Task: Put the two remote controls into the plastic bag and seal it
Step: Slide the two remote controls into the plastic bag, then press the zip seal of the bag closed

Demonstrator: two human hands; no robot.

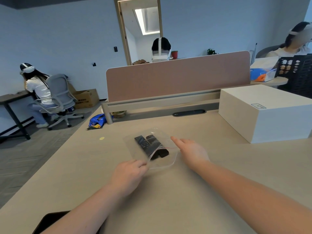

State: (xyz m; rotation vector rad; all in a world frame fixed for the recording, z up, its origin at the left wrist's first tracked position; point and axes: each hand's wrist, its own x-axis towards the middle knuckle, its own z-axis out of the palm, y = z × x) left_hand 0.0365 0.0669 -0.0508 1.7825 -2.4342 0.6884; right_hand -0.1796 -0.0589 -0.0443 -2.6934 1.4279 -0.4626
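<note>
A clear plastic bag [135,149] lies flat on the beige desk [168,191]. Two black remote controls lie side by side in it: the left remote [143,144] and the right remote [154,141]. Their near ends stick out past the bag's mouth, where a red zip line shows. My left hand [130,174] pinches the near left corner of the bag. Just right of the bag, my right hand [190,151] hovers with fingers spread and holds nothing.
A white box [266,112] stands on the desk at the right. A pink divider panel [177,76] runs along the far edge. A small yellow sticker [102,138] lies left of the bag. A dark flat object [49,222] sits at the near left corner. Other people sit beyond.
</note>
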